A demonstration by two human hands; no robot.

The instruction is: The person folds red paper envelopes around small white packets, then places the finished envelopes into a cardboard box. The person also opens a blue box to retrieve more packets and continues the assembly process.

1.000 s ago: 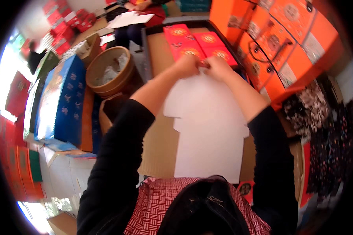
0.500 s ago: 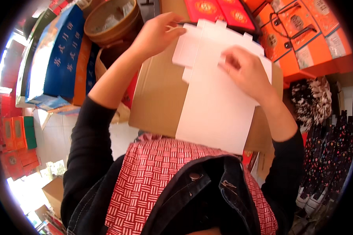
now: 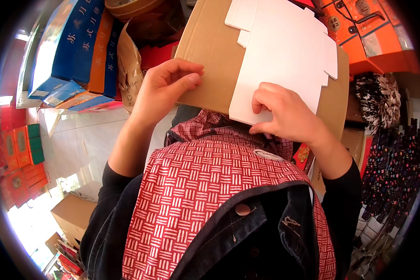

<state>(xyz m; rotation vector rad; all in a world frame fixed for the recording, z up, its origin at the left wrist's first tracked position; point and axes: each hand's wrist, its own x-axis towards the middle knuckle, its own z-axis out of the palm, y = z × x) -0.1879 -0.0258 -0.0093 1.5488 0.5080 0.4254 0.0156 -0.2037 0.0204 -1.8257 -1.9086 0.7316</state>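
A flat white card box blank (image 3: 280, 51), with small tabs along its sides, lies on a brown corrugated cardboard piece (image 3: 214, 56). My right hand (image 3: 287, 112) is at the blank's near edge. Its index finger bends over the white surface, and the thumb sits apart from it just off that edge. Over the left side of the brown cardboard is my left hand (image 3: 168, 88). Its thumb and bent fingers come together at the tips, with nothing visible between them. Part of the blank's far end is cut off by the frame.
Blue and orange boxes (image 3: 74, 51) stand at the left, near a round brown tub (image 3: 144, 18). Orange gift boxes (image 3: 373, 37) are stacked at the far right, above dark patterned bundles (image 3: 392, 163). An open carton (image 3: 74, 212) rests on the floor at lower left.
Both hands have come nearer to my body. My left hand has left the blank's far left flap; my right hand went from its middle to the near edge. The view has shifted downward.
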